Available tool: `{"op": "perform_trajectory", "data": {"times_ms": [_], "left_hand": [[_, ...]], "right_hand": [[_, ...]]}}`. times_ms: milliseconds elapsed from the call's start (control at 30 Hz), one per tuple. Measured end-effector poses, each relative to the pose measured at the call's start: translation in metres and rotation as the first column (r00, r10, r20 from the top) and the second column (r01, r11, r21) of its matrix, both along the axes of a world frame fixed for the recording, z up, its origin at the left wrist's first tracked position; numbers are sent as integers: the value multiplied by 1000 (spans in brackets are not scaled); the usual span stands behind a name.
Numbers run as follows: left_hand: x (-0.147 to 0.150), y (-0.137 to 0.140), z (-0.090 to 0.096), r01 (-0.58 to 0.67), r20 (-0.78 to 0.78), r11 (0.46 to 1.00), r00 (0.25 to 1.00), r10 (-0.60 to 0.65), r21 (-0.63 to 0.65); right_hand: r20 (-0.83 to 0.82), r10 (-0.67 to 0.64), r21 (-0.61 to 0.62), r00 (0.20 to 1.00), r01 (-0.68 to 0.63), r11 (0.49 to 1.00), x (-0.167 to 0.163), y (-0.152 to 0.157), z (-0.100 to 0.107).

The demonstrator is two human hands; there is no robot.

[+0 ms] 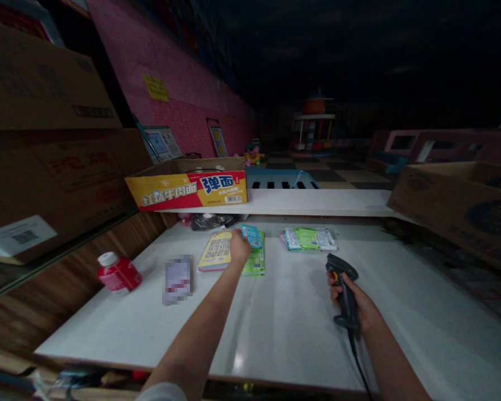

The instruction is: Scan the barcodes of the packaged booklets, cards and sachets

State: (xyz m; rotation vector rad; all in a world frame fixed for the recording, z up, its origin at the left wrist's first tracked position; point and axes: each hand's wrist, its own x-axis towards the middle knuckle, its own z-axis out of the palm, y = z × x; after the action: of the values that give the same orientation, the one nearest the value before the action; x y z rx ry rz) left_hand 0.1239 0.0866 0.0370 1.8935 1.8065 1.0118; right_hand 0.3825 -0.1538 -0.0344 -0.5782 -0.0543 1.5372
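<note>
My right hand (361, 306) is wrapped round a black barcode scanner (346, 301), its head tilted toward the left and its cable trailing down to the table's front edge. At the middle of the table, my left hand (240, 249) has its fingers closed on the near-left corner of a small blue packet (251, 236). Under that packet lie green packets (255, 262). Just left of the hand is a yellow booklet (215, 250) printed with rows of small squares. Farther right, a second pile of green and white packets (311, 239) lies flat, touched by neither hand.
A red bottle with a white cap (119, 273) and a blurred-out flat item (178, 279) are at left. A white raised shelf (317, 201) runs behind, bearing a yellow-red noodle carton (192, 189). Brown cartons (58, 167) stack at far left; another open carton (455, 206) stands right.
</note>
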Motion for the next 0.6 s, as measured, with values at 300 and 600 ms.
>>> {"op": "perform_trajectory", "data": {"times_ms": [300, 600], "left_hand": [[-1, -12, 17, 190, -567, 982, 810, -150, 13], [4, -40, -14, 453, -603, 888, 690, -401, -72]], "right_hand": [[15, -7, 7, 1000, 7, 1000, -2, -1, 2], [0, -22, -9, 1000, 22, 1000, -3, -1, 3]]}}
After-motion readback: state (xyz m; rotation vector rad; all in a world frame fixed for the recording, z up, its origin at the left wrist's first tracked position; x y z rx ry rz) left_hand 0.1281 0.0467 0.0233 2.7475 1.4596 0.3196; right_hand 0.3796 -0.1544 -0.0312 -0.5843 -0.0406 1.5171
